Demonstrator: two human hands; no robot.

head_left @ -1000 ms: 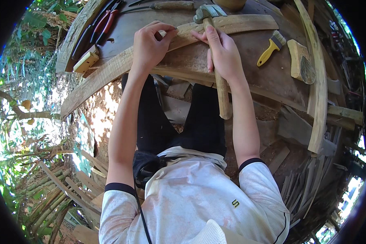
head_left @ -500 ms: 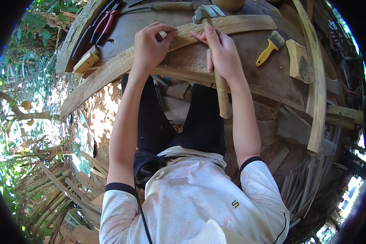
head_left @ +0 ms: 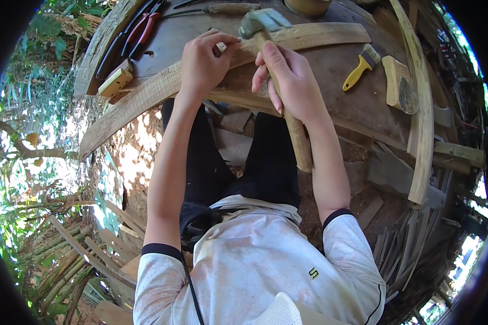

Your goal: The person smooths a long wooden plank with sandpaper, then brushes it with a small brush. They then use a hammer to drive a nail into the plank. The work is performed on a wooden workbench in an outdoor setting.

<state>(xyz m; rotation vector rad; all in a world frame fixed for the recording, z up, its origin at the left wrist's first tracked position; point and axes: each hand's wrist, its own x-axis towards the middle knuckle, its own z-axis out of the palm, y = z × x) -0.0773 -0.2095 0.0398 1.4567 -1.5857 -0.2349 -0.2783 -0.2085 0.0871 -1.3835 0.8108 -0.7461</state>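
My right hand point(head_left: 295, 81) grips the wooden handle of a claw hammer point(head_left: 299, 143). The hammer's metal head is just right of my left fingertips, over the plank. My left hand point(head_left: 205, 62) is closed in a pinch, thumb against forefinger, above the long curved wooden plank point(head_left: 314, 36). A tiny dark tip shows at the pinch, too small to name. The plank crosses the brown worktable point(head_left: 331, 92) from upper right to lower left, its left end jutting past the table.
Right of my hands lie a yellow-handled brush point(head_left: 358, 67) and a wooden block point(head_left: 396, 81). A long curved wood strip point(head_left: 423, 141) crosses the table's right side. Red-handled pliers point(head_left: 143, 35) and a small pale block point(head_left: 115, 81) are at the left. A round container point(head_left: 308, 6) stands at the far edge.
The hammer has swung left, its head now closer to my left fingertips and its handle end lower. My left pinch has shifted slightly right.
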